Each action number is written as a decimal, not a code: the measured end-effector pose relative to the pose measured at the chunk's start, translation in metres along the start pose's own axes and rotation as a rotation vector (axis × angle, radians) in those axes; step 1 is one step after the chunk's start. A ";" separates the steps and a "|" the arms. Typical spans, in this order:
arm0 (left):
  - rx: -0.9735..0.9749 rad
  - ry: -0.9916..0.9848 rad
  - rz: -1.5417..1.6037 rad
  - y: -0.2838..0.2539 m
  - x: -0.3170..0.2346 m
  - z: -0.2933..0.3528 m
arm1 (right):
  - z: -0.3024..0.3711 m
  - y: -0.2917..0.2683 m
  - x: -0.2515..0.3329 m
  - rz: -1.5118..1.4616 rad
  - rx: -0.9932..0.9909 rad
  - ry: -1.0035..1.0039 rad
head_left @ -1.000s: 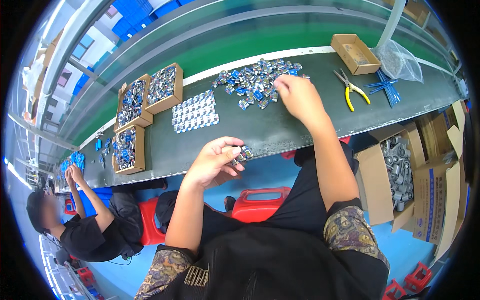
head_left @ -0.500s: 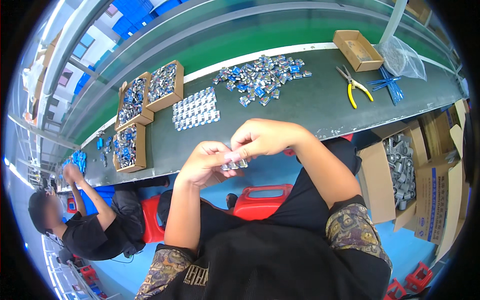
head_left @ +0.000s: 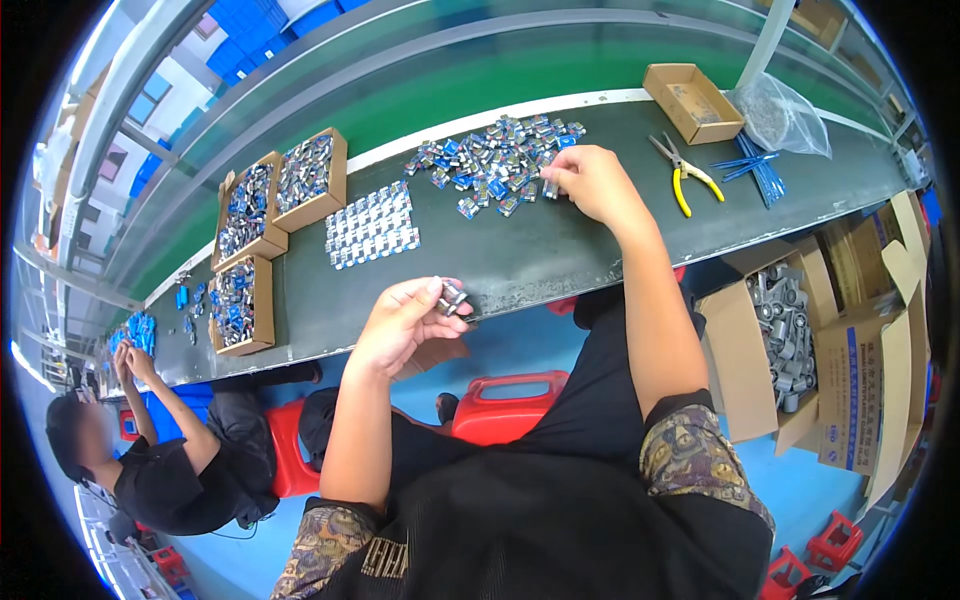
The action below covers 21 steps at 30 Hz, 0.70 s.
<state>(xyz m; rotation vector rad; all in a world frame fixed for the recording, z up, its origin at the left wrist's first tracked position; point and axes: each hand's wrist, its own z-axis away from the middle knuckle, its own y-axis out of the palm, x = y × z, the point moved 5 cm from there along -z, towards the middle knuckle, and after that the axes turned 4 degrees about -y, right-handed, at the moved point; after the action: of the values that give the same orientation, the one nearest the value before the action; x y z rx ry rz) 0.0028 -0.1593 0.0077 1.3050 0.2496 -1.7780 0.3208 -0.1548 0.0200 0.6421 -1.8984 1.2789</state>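
Observation:
My left hand [head_left: 405,325] is closed on a few small metal parts [head_left: 453,299] between thumb and fingers, just off the table's near edge; their exact kind is too small to tell. At the right edge of a loose pile of small blue-and-silver parts [head_left: 500,160], my right hand [head_left: 598,185] pinches one small silver part [head_left: 551,187]. Left of that pile, similar parts lie in a tight block of neat rows [head_left: 372,225], their pale sides up.
Cardboard boxes of small parts [head_left: 250,210] stand left. Yellow-handled pliers [head_left: 683,175], an open cardboard box [head_left: 693,102], blue strips [head_left: 762,178] and a clear bag [head_left: 780,115] lie right. A carton of grey metal parts [head_left: 785,340] stands below. A co-worker [head_left: 170,460] sits left.
My hands were together over the parts in front of me. The right has moved away, up to the pile, and pinches a part there; the left still holds its parts.

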 end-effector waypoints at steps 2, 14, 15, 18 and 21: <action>0.025 0.002 -0.007 0.004 0.005 -0.002 | -0.003 -0.001 -0.003 0.069 -0.065 -0.003; -0.009 0.042 -0.095 0.010 -0.009 -0.002 | 0.060 0.066 0.112 -0.329 0.738 -0.341; -0.013 0.041 -0.098 0.009 -0.012 0.002 | 0.060 0.066 0.112 -0.333 0.738 -0.344; 0.055 0.002 0.035 0.010 -0.013 0.010 | 0.063 0.071 0.110 -0.451 0.870 -0.190; 0.055 0.012 0.051 0.009 -0.013 0.013 | 0.068 0.067 0.119 -0.425 0.873 -0.264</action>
<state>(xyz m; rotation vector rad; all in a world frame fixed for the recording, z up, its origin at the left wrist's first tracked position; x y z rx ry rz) 0.0014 -0.1662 0.0270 1.3492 0.1737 -1.7452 0.1792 -0.1924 0.0631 1.6221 -1.2008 1.7597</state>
